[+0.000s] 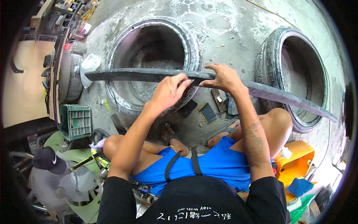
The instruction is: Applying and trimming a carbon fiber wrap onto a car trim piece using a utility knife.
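Observation:
A long, narrow, dark strip [128,74], slightly curved and dusty grey toward its right end, stretches crosswise in front of me over two tires. My left hand [168,91] is at the middle of the strip, fingers curled and thumb tip against its face; whatever is pinched there is hidden. Just to the right, my right hand [225,79] spans the strip between thumb and fingers, gripping it. Beneath its left half lies a large dusty tire [194,48]. The right part passes over the near side of a second tire [268,52].
Dark blocks and a yellow-edged pad [207,112] lie on the concrete floor between my feet. At left are a green crate [75,121], a white plastic bag [89,67], a wooden board [26,82] and a fan [56,186] with a black cap. An orange container [298,160] stands right.

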`<state>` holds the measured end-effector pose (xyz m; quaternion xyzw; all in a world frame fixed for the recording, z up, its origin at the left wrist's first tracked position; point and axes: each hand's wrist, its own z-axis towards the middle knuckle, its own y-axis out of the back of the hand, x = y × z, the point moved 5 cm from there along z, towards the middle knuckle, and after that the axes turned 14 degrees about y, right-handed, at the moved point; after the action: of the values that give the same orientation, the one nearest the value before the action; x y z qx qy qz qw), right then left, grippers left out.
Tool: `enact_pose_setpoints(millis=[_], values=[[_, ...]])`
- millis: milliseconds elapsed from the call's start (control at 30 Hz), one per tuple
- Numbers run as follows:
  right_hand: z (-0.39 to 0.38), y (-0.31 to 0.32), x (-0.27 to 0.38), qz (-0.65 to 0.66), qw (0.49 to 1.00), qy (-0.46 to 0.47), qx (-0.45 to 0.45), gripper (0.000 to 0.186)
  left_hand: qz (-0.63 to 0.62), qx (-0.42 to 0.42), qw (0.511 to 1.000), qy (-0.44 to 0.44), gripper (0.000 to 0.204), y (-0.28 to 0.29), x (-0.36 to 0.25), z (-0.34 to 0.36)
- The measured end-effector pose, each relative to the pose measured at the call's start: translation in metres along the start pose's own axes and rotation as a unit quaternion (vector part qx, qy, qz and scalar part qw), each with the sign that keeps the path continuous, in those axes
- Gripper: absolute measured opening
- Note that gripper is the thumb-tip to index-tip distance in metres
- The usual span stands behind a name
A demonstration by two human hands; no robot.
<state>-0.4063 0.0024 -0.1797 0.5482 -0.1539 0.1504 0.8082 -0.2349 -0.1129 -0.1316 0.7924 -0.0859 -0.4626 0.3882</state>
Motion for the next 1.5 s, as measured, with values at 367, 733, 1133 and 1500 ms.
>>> enact_pose_setpoints(millis=[367, 733, 1133, 1500], values=[[-0.002, -0.027, -0.005, 0.011, 0.982, -0.086, 0.168, 0.055, 0.134, 0.060, 0.988, -0.046, 0.020, -0.020, -0.009, 0.057], [0.000, -0.030, -0.004, 0.006, 0.983, -0.079, 0.165, 0.054, 0.161, 0.081, 0.984, 0.002, 0.023, -0.018, -0.009, 0.060], [-0.002, -0.035, -0.005, -0.002, 0.986, -0.084, 0.145, 0.053, 0.205, 0.059, 0.975, -0.059, 0.020, -0.020, -0.020, 0.057], [-0.004, -0.039, -0.011, 0.000, 0.984, -0.082, 0.161, 0.055, 0.205, 0.030, 0.978, -0.037, 0.019, -0.030, -0.022, 0.051]])
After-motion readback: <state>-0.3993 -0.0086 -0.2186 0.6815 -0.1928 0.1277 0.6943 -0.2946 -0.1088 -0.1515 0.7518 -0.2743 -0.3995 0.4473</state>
